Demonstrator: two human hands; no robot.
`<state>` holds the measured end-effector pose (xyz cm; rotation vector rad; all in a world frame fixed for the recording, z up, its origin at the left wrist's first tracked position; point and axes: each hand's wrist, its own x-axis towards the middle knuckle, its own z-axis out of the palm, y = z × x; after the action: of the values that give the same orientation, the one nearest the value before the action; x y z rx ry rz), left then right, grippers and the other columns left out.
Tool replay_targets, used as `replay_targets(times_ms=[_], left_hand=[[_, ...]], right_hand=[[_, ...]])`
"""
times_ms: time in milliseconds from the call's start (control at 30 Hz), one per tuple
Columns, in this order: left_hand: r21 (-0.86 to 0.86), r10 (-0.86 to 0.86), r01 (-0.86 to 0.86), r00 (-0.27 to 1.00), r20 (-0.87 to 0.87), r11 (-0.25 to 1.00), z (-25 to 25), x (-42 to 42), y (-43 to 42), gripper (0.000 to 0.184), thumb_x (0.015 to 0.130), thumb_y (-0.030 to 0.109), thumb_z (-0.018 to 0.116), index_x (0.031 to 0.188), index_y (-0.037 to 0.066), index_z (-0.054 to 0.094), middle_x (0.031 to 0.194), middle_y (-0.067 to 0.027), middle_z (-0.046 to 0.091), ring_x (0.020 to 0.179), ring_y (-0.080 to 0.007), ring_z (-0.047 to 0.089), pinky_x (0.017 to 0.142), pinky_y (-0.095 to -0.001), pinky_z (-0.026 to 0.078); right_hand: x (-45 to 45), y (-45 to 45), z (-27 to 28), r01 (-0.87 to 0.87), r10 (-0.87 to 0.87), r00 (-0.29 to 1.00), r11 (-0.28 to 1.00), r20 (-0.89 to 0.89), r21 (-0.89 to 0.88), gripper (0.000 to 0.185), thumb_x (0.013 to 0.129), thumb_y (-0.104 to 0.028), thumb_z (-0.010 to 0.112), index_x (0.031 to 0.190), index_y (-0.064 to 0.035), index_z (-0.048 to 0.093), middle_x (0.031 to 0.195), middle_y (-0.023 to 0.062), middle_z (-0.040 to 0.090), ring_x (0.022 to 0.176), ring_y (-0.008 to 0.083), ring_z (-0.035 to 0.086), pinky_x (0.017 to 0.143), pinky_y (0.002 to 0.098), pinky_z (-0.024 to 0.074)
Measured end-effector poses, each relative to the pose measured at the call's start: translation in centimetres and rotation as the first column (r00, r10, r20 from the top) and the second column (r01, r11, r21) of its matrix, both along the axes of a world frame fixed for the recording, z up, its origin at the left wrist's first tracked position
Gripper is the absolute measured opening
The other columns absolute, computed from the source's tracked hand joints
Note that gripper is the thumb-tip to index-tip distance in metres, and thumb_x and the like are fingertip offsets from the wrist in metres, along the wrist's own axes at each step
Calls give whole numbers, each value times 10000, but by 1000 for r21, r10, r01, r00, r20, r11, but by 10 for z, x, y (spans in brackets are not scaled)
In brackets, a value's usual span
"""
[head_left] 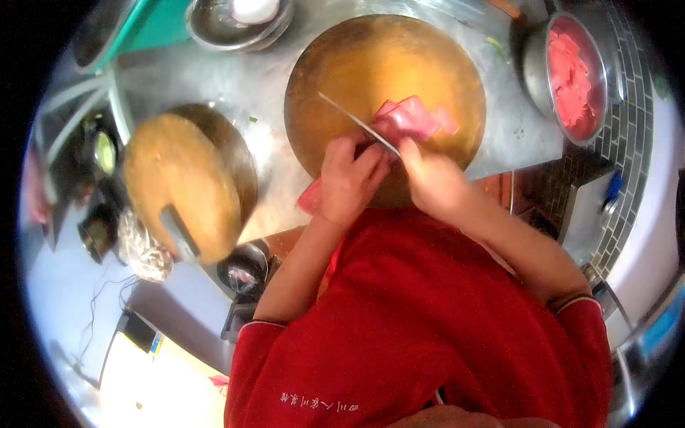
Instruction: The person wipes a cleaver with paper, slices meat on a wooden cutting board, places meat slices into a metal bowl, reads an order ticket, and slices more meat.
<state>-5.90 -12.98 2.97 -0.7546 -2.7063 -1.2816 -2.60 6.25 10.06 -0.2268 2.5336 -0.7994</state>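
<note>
A round wooden chopping board [321, 57] lies on the metal table before me. My right hand [432, 178] is closed around a knife, its handle hidden in the fist. The thin edge of the knife blade [349, 116] points to the upper left across the board. Curled over a piece of raw red meat [309, 197], my left hand [349, 178] presses it at the board's near edge; its fingertips are close to the blade. Cut pink meat slices [410, 120] lie just beyond the knife.
A steel bowl [536, 78] of pink meat slices stands at the right. Left of the board is a second wooden board [178, 171], with a dark flat piece [178, 232] on it. A metal bowl [203, 36] holding something white sits at the back left.
</note>
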Motion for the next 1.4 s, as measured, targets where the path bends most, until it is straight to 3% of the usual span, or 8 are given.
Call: replay_targets(times_ms=[133, 267, 367, 433, 667, 933, 1200, 1400], left_hand=[[0, 22, -22, 1000, -21, 1000, 4, 2, 5, 205, 765, 117, 829, 944, 91, 734, 1061, -122, 654, 946, -342, 617, 807, -440, 517], [-6, 3, -4, 998, -69, 1000, 2, 3, 1, 202, 772, 119, 819, 951, 83, 731, 1073, -122, 649, 956, -343, 610, 813, -436, 512], [-65, 11, -12, 1000, -21, 998, 6, 5, 2, 200, 773, 113, 817, 947, 74, 728, 1063, -123, 651, 960, -340, 610, 814, -432, 513], [-29, -2, 1, 1000, -29, 1000, 7, 1, 1, 193, 778, 108, 814, 945, 71, 726, 1055, -124, 648, 953, -340, 611, 809, -431, 513], [-5, 34, -34, 999, 17, 999, -2, 1, -3, 196, 779, 142, 833, 942, 88, 739, 1038, -130, 665, 956, -347, 636, 813, -432, 534], [24, 40, -39, 998, -38, 999, 3, 3, -1, 204, 793, 146, 820, 967, 83, 736, 1036, -111, 662, 951, -345, 635, 816, -454, 522], [-59, 71, -73, 997, -42, 996, 3, 11, -3, 219, 799, 179, 818, 994, 107, 749, 1052, -136, 667, 971, -369, 621, 839, -465, 508], [-55, 40, -44, 997, -71, 997, -9, 9, -5, 232, 783, 199, 834, 982, 115, 750, 1054, -129, 667, 954, -360, 623, 828, -465, 508]], right_hand=[[-16, 9, -22, 47, -48, 997, 999, 54, 25, 313, 818, 40, 578, 1097, 26, 434, 779, 267, 672, 731, 471, 689, 625, 557, 546], [7, 10, 21, -2, 2, 1000, 998, 10, 56, 268, 852, 27, 552, 1090, 9, 431, 734, 253, 658, 661, 458, 673, 568, 562, 528], [38, 24, 65, -63, 28, 970, 988, 243, 138, 265, 859, 26, 549, 1098, 8, 434, 744, 250, 657, 665, 456, 672, 591, 557, 532], [63, 36, 73, -79, 56, 986, 985, 155, 150, 288, 874, 25, 543, 1137, 27, 426, 753, 243, 659, 655, 451, 666, 578, 567, 519], [26, 15, 22, -41, 21, 982, 994, 188, 104, 300, 882, 29, 536, 1160, 30, 425, 741, 271, 647, 701, 472, 676, 614, 582, 525], [-18, 1, -26, 36, -36, 999, 998, 2, -54, 333, 825, 37, 595, 1107, 32, 418, 750, 264, 657, 711, 480, 674, 629, 560, 543], [43, 20, 62, -93, 77, 991, 982, 105, 161, 298, 851, 45, 532, 1118, 36, 400, 776, 281, 653, 704, 481, 674, 615, 576, 547], [64, 33, 53, -64, 27, 980, 981, 199, 182, 293, 881, 14, 531, 1140, 22, 395, 662, 269, 641, 613, 505, 646, 596, 611, 532]])
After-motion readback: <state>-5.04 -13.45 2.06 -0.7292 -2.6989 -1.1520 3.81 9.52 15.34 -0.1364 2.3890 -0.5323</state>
